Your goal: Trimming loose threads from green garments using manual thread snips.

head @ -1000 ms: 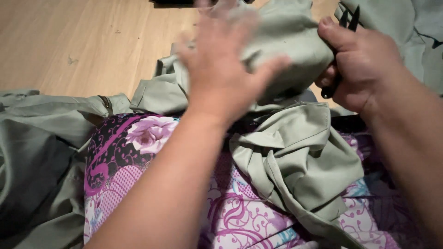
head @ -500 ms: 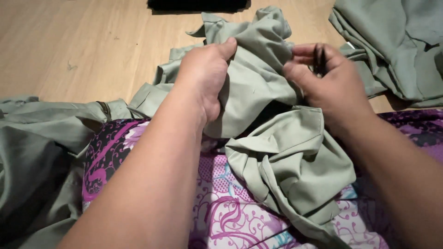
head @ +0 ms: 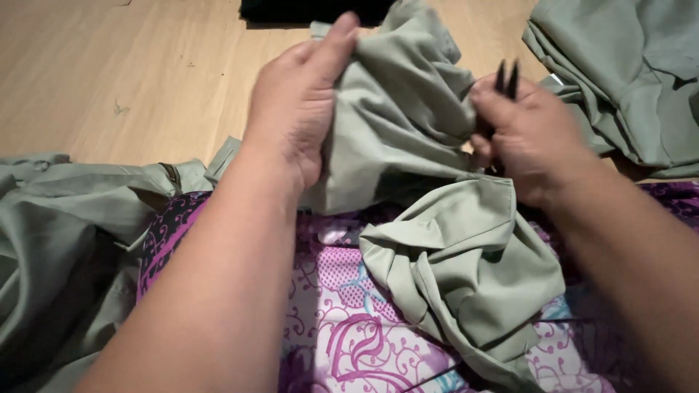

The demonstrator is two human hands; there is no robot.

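Head view: left hand [head: 295, 109] and right hand [head: 528, 135] grip sage-green cloth [head: 397, 120].

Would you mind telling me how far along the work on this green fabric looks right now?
Nothing looks finished. In hand: the left hand grips a bunched sage-green cloth, and the right hand pinches its other side while holding a small black two-pronged tool. Waiting: crumpled green pieces on the patterned purple fabric, at the left, and on the wooden floor at the upper right.
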